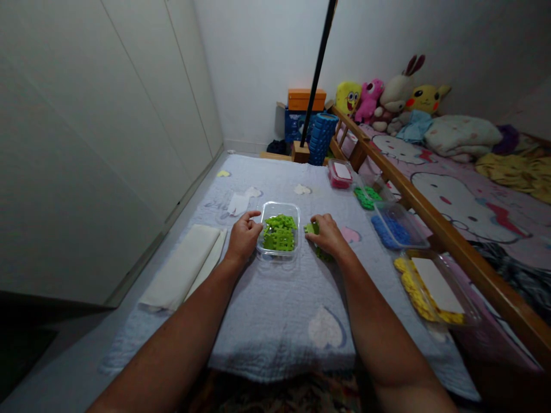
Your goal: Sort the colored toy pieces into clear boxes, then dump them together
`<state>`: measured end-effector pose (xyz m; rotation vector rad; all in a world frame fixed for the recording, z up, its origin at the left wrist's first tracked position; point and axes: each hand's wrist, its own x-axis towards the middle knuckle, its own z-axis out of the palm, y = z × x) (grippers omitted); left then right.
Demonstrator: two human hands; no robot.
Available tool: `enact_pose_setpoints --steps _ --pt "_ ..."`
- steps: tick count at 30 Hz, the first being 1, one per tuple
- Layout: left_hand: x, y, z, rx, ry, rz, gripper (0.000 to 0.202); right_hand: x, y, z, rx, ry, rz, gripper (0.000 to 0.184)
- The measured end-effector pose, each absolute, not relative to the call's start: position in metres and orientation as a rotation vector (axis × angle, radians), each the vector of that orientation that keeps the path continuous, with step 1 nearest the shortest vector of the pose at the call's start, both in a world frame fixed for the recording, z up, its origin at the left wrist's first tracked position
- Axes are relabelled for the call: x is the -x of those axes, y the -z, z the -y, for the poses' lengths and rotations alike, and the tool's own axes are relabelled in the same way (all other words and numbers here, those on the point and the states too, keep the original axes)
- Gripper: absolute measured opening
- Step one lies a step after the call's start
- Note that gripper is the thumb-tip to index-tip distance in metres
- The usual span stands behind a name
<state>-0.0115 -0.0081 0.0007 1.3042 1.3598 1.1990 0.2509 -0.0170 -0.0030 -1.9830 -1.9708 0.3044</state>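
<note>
A clear plastic container (pixel 298 232) with light green interlocking plastic blocks (pixel 279 232) in it sits in the middle of the cloth-covered table. At its left wall is my left hand (pixel 244 236), index finger stretched and thumb apart from it, the thumb at or touching the rim. To the right of the container, my right hand (pixel 327 234) has its fingers closed around a light green block (pixel 310 228), low over the cloth. Another light green block (pixel 322 253) lies beneath that hand, partly hidden by it.
Along the right edge stand containers of pink (pixel 341 175), green (pixel 367 197), blue (pixel 391 230) and yellow pieces (pixel 424 295), beside a wooden bed rail (pixel 413 189). Folded cream cloth (pixel 183 267) and a white paper piece (pixel 238 204) lie left. A black pole (pixel 317 71) rises behind.
</note>
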Motion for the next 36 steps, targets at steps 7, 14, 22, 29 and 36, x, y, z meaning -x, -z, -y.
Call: enact_pose_setpoints --steps 7,14,22,29,36 --pt "0.011 0.000 0.007 -1.300 -1.207 -1.350 0.050 -0.246 0.006 0.015 1.960 -0.266 2.023 0.040" --pt "0.012 0.002 0.006 -1.299 -1.197 -1.349 0.052 -0.248 0.005 0.011 1.734 -0.072 1.802 0.039" --pt "0.011 0.003 0.005 -1.303 -1.207 -1.347 0.051 -0.215 -0.020 0.030 1.326 -0.197 1.922 0.043" --pt "0.011 0.004 0.004 -1.309 -1.216 -1.335 0.050 -0.189 -0.019 0.039 1.276 -0.311 2.125 0.052" --pt "0.012 0.003 0.005 -1.299 -1.227 -1.309 0.051 -0.176 -0.022 0.041 1.262 -0.340 2.228 0.047"
